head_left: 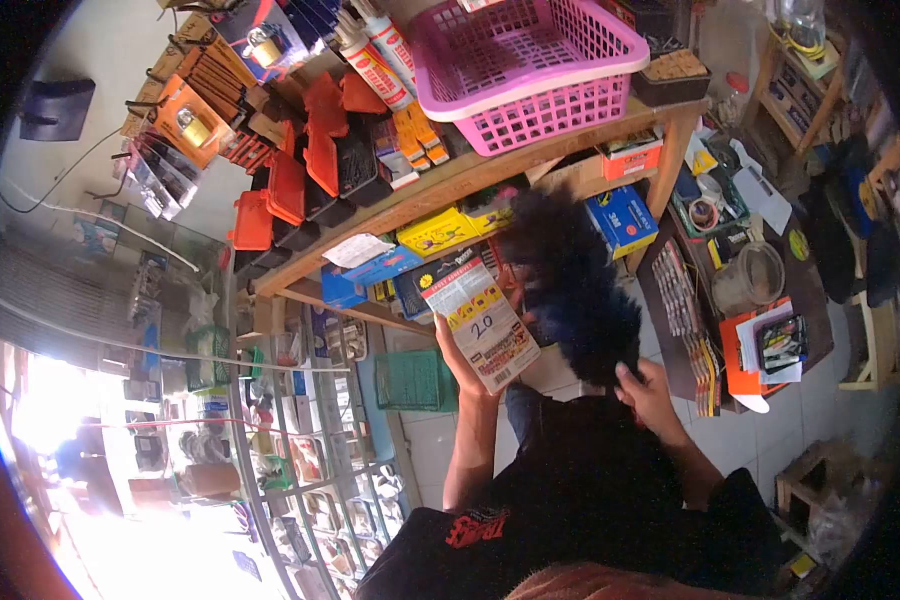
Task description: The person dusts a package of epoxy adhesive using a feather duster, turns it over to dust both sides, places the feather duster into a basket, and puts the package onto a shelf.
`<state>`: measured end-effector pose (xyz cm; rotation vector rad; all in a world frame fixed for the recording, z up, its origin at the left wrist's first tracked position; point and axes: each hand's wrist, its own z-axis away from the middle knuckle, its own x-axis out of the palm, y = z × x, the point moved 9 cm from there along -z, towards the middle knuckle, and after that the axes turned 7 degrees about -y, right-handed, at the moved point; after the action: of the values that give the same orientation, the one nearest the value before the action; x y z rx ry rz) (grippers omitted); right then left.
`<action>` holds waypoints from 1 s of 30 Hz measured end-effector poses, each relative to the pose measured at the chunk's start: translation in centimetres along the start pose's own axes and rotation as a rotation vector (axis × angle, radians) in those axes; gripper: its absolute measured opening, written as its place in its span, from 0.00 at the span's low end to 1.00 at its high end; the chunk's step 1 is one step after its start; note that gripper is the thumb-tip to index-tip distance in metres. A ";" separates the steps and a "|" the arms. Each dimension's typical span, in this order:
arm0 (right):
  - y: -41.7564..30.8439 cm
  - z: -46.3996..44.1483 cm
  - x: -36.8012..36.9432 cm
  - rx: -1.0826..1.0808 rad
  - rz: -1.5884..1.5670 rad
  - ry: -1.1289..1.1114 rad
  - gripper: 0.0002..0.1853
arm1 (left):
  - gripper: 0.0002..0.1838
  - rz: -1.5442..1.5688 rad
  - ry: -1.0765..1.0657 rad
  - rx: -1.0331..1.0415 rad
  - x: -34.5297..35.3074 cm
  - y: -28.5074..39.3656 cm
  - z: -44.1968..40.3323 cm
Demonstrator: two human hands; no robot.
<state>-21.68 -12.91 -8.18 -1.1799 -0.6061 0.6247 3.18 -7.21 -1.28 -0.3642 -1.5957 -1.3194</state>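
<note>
Carded packet, with "20" handwritten across its printed back, is sitting in the left hand, in front of the lower level of a wooden shelf. That grip is closing around the card's lower left edge, thumb along the side, and the printed face is turning up toward the head camera, tilted rather than square. Just beside it, the right hand is holding a dark, fluffy duster by its lower end; this grip is narrowing on it (whether on a handle or the fluff itself, I cannot tell). The duster is leaning up and to the left, its tip reaching across the shelf's lower level.

On top of the shelf a pink basket is standing near two white-and-red tubes, with open-lidded orange bins lining up to their left. Below, a yellow box and a blue box are lying on either side of the duster. To the right, a brown bench is carrying a clear tub and an orange box with papers on it. A green crate is resting beyond the left forearm.
</note>
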 end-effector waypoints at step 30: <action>1.8 0.2 6.9 0.001 0.104 -0.446 0.41 | 0.34 0.168 -0.209 -0.018 2.3 0.5 2.2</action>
<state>-17.33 -7.36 -9.13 -1.0802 -0.9224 0.9899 1.37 -5.94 1.10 -0.6518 -1.6854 -1.1983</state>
